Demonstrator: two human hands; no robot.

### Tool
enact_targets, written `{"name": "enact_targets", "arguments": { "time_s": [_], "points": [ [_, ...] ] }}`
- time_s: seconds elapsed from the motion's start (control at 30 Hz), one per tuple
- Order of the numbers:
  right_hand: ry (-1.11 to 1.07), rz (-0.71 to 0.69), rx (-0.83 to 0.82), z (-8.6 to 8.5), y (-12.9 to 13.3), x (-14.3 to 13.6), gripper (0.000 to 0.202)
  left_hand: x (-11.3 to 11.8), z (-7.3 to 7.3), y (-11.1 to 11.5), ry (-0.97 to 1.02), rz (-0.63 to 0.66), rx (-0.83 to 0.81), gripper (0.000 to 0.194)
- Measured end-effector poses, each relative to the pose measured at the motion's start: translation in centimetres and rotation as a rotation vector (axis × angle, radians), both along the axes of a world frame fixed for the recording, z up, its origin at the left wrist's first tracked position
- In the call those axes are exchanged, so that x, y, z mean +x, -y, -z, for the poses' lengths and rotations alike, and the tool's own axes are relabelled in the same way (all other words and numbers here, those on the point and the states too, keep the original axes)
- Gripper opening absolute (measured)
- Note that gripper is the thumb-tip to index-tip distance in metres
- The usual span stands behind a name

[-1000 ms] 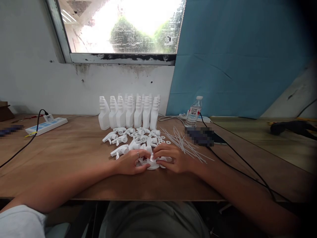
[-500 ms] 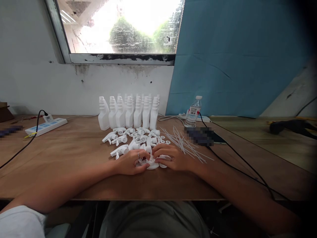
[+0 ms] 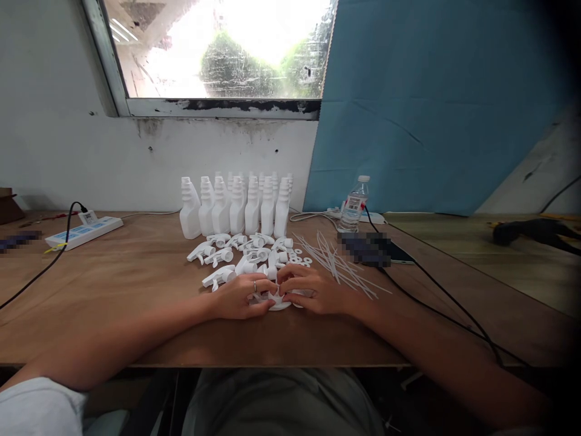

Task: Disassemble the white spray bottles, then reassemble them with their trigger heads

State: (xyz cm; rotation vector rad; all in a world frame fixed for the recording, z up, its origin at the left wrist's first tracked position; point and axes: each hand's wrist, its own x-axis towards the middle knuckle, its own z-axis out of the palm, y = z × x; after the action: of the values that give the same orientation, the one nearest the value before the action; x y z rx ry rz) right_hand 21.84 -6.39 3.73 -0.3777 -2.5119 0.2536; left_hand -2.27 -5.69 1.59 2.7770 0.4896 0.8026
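Observation:
Near the table's front, my left hand [image 3: 242, 297], with a ring on one finger, has its fingers curled round a white plastic piece [image 3: 279, 303]. My right hand [image 3: 313, 289] meets it from the other side, fingertips closed at the top of the same piece. What lies between the fingertips is too small to make out. Just beyond my hands is a group of white spray heads [image 3: 219, 277], lying loose. Small white rings [image 3: 308, 261] and thin white tubes [image 3: 336, 266] lie beyond and to the right of my right hand.
Several white bottles [image 3: 190, 212] stand uncapped in rows by the wall. On the right are a clear water bottle [image 3: 354, 207], a blurred dark device [image 3: 365, 249] and black cables [image 3: 436, 284]. A power strip [image 3: 85, 232] lies on the left of the brown table [image 3: 113, 290].
The fingers of my right hand have shifted slightly left, closer to my left fingertips, and cover more of the white piece. The rest looks the same.

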Motion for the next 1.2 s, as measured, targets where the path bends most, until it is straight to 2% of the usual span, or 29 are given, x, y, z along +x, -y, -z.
{"name": "enact_targets", "arguments": {
  "time_s": [0.23,0.4,0.57,0.67,0.8,0.87,1.03,1.13,1.2],
  "points": [
    [0.005,-0.012,-0.009,-0.1,0.1,-0.1,0.015,0.0,0.2,-0.3,0.040,0.031,0.044,0.020],
    [0.009,-0.014,0.009,0.1,0.0,-0.2,0.014,0.3,0.4,-0.1,0.071,-0.002,0.074,0.018],
    [0.005,-0.038,0.018,0.5,-0.1,-0.2,0.017,0.7,0.6,-0.1,0.123,0.064,0.122,0.014],
    [0.022,-0.016,0.093,0.5,0.0,-0.2,0.015,0.7,0.7,0.0,0.132,0.058,0.111,0.013],
    [0.065,0.081,0.281,0.2,0.7,-0.3,0.012,0.4,0.7,0.1,0.116,-0.015,0.051,0.012],
    [0.100,0.126,0.316,0.0,1.2,-0.5,0.014,0.4,0.8,0.3,0.107,-0.044,0.013,0.013],
    [0.206,0.182,0.311,0.0,2.0,-1.0,0.027,0.4,0.9,0.5,0.118,-0.123,-0.088,0.020],
    [0.225,0.149,0.269,-0.1,2.3,-1.2,0.028,0.3,1.1,0.6,0.133,-0.146,-0.115,0.020],
    [0.175,0.090,0.164,-0.2,2.2,-1.1,0.024,0.4,1.1,0.6,0.134,-0.123,-0.089,0.019]
  ]
}}
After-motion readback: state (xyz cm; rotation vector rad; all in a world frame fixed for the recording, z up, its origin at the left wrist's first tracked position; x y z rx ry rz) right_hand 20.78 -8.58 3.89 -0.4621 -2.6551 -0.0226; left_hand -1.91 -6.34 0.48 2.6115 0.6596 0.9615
